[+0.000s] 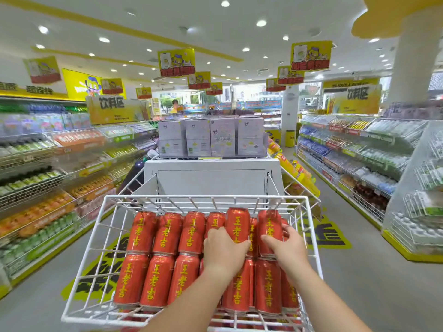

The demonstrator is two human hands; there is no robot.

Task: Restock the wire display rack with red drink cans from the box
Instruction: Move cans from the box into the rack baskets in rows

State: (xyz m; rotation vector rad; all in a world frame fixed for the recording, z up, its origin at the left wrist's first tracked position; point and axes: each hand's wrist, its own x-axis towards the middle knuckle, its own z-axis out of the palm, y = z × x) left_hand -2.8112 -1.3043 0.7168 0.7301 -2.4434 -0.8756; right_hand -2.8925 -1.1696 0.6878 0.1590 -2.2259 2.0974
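A white wire display rack (100, 226) fills the lower middle of the head view. It holds two rows of red drink cans with yellow characters. My left hand (224, 251) grips one can (237, 224) in the back row, raised a little above its neighbours. My right hand (286, 248) wraps around another back-row can (269, 226) beside it. The near row of cans (157, 281) stands upright. No box is in view.
A white display stand (211, 176) with lilac cartons (212, 137) stands right behind the rack. Drink shelves line the left aisle (48, 176) and the right aisle (347, 159). Grey floor with yellow markings (328, 236) runs on both sides. A white column (417, 68) rises at right.
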